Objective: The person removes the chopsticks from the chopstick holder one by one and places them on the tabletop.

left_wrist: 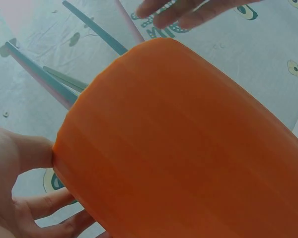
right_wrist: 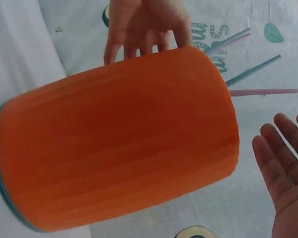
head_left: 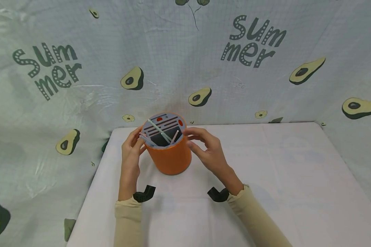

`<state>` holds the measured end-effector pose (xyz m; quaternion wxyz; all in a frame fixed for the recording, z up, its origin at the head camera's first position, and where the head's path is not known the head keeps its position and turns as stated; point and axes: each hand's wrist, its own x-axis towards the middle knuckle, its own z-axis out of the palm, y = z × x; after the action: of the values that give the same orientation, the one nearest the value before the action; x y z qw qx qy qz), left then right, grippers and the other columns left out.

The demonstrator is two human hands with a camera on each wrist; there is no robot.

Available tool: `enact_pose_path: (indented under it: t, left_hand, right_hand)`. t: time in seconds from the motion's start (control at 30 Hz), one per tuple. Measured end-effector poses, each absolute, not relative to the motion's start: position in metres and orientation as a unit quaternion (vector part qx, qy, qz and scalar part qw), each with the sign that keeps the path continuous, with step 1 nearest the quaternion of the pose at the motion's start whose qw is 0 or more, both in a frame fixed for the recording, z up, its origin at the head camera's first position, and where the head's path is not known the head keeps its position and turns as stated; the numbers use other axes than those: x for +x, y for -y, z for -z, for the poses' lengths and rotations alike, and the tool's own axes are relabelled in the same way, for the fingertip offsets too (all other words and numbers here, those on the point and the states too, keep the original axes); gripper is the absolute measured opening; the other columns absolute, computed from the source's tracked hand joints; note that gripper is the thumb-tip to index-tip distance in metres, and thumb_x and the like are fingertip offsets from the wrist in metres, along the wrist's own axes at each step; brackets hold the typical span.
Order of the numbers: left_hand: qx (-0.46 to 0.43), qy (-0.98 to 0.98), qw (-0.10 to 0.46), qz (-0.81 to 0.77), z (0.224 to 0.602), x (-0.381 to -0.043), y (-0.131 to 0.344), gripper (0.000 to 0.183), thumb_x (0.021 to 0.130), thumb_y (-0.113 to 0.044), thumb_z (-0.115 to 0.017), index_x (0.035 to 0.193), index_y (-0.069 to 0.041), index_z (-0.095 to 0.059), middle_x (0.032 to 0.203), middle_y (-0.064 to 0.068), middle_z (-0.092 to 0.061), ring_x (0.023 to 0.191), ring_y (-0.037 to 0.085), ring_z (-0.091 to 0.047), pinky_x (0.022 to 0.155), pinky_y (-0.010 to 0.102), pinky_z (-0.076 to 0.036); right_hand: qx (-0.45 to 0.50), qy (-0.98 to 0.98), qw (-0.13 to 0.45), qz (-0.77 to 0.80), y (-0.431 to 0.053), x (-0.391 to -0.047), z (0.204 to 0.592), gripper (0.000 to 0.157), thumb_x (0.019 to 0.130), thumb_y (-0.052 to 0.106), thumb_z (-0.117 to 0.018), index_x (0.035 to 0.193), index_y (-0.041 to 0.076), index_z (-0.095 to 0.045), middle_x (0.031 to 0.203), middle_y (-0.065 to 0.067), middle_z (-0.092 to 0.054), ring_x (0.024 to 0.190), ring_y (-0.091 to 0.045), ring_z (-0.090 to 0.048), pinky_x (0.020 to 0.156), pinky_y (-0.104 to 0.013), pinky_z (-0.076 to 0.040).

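An orange cylindrical holder (head_left: pixel 170 159) stands upright near the table's back edge. Its grey top (head_left: pixel 151 129) has narrow slots, red-orange ovals and a dark opening. Several thin pale green and pink sticks (head_left: pixel 156 127) poke out of it, leaning different ways. My left hand (head_left: pixel 131 152) grips the holder's left side near the rim, its thumb (left_wrist: pixel 34 152) at the rim and the other fingers lower down. At the right rim is my right hand (head_left: pixel 208 149), fingers loosely bent. In the right wrist view, that hand's open fingers (right_wrist: pixel 283 148) show apart from the holder.
A white cloth (head_left: pixel 266 171) covers the table. Behind and beside it hangs a pale curtain (head_left: pixel 173 61) printed with avocados and lettering. A black wrist mount sits on the left wrist (head_left: pixel 144 194), another on the right wrist (head_left: pixel 218 195).
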<state>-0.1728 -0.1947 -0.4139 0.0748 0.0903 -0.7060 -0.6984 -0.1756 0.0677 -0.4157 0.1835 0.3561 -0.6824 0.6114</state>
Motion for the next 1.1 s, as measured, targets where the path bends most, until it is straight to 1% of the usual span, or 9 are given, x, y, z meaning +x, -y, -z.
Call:
enact_pose_path:
  t: [0.07, 0.13, 0.2, 0.33, 0.43, 0.53, 0.73, 0.93, 1.1]
  left_hand:
    - [0.093, 0.706, 0.071, 0.699, 0.413, -0.173, 0.195, 0.047, 0.105, -0.030, -0.060, 0.150, -0.018, -0.056, 0.151, 0.000, -0.055, 0.134, 0.013, -0.053, 0.114, 0.046, -0.047]
    - [0.097, 0.706, 0.071, 0.698, 0.412, -0.174, 0.195, 0.047, 0.104, -0.030, -0.061, 0.150, -0.019, -0.056, 0.150, 0.000, -0.056, 0.134, 0.012, -0.053, 0.112, 0.045, -0.048]
    - [0.101, 0.706, 0.072, 0.698, 0.411, -0.174, 0.195, 0.047, 0.104, -0.030, -0.061, 0.150, -0.019, -0.057, 0.148, 0.000, -0.057, 0.133, 0.012, -0.053, 0.111, 0.044, -0.049]
    - [0.113, 0.710, 0.067, 0.692, 0.407, -0.173, 0.194, 0.047, 0.104, -0.030, -0.062, 0.150, -0.020, -0.057, 0.148, 0.001, -0.057, 0.132, 0.015, -0.055, 0.112, 0.048, -0.051]
    - [0.121, 0.719, 0.051, 0.682, 0.400, -0.170, 0.195, 0.048, 0.106, -0.029, -0.060, 0.152, -0.019, -0.054, 0.152, 0.004, -0.055, 0.134, 0.020, -0.054, 0.113, 0.052, -0.050]
    - [0.123, 0.735, 0.028, 0.666, 0.393, -0.167, 0.196, 0.051, 0.107, -0.032, -0.057, 0.156, -0.018, -0.050, 0.159, 0.006, -0.050, 0.140, 0.024, -0.051, 0.114, 0.056, -0.049]
    - [0.109, 0.764, -0.022, 0.636, 0.385, -0.163, 0.198, 0.060, 0.109, -0.041, -0.052, 0.162, -0.016, -0.039, 0.168, 0.009, -0.037, 0.149, 0.028, -0.044, 0.112, 0.058, -0.050]
    - [0.085, 0.767, -0.060, 0.634, 0.384, -0.160, 0.201, 0.059, 0.110, -0.037, -0.047, 0.165, -0.020, -0.032, 0.167, 0.008, -0.038, 0.147, 0.030, -0.044, 0.108, 0.059, -0.053]
    - [0.073, 0.758, -0.061, 0.646, 0.386, -0.159, 0.203, 0.058, 0.109, -0.038, -0.049, 0.163, -0.021, -0.035, 0.165, 0.006, -0.040, 0.143, 0.030, -0.045, 0.107, 0.059, -0.054]
  right_hand:
    - [0.353, 0.682, 0.175, -0.615, -0.064, -0.179, 0.417, 0.039, 0.098, 0.004, -0.071, 0.136, 0.004, -0.062, 0.130, -0.014, -0.069, 0.117, -0.025, -0.068, 0.102, -0.036, -0.059]
    - [0.348, 0.689, 0.169, -0.613, -0.060, -0.181, 0.418, 0.038, 0.098, 0.006, -0.071, 0.135, 0.006, -0.063, 0.130, -0.013, -0.070, 0.116, -0.024, -0.068, 0.103, -0.035, -0.059]
    - [0.345, 0.695, 0.168, -0.608, -0.056, -0.183, 0.420, 0.037, 0.098, 0.005, -0.071, 0.134, 0.006, -0.064, 0.129, -0.012, -0.070, 0.115, -0.024, -0.067, 0.102, -0.034, -0.059]
    - [0.338, 0.701, 0.180, -0.601, -0.050, -0.185, 0.425, 0.038, 0.095, -0.001, -0.072, 0.132, 0.006, -0.065, 0.126, -0.011, -0.071, 0.112, -0.023, -0.068, 0.100, -0.031, -0.058]
    - [0.339, 0.702, 0.192, -0.596, -0.046, -0.185, 0.427, 0.038, 0.095, -0.001, -0.073, 0.131, 0.006, -0.066, 0.124, -0.011, -0.071, 0.109, -0.023, -0.067, 0.097, -0.031, -0.058]
    - [0.342, 0.708, 0.202, -0.584, -0.041, -0.184, 0.426, 0.037, 0.094, 0.000, -0.074, 0.130, 0.006, -0.066, 0.124, -0.011, -0.070, 0.107, -0.023, -0.065, 0.095, -0.032, -0.057]
    - [0.341, 0.709, 0.219, -0.577, -0.033, -0.181, 0.426, 0.030, 0.094, 0.002, -0.075, 0.123, 0.004, -0.069, 0.121, -0.011, -0.072, 0.115, -0.023, -0.063, 0.099, -0.031, -0.057]
    - [0.336, 0.710, 0.229, -0.575, -0.029, -0.179, 0.425, 0.022, 0.095, 0.005, -0.075, 0.117, 0.004, -0.071, 0.117, -0.009, -0.075, 0.117, -0.022, -0.063, 0.103, -0.033, -0.054]
    - [0.319, 0.723, 0.239, -0.564, -0.028, -0.179, 0.425, 0.022, 0.093, 0.006, -0.077, 0.114, 0.005, -0.073, 0.113, -0.006, -0.077, 0.115, -0.021, -0.063, 0.102, -0.035, -0.048]
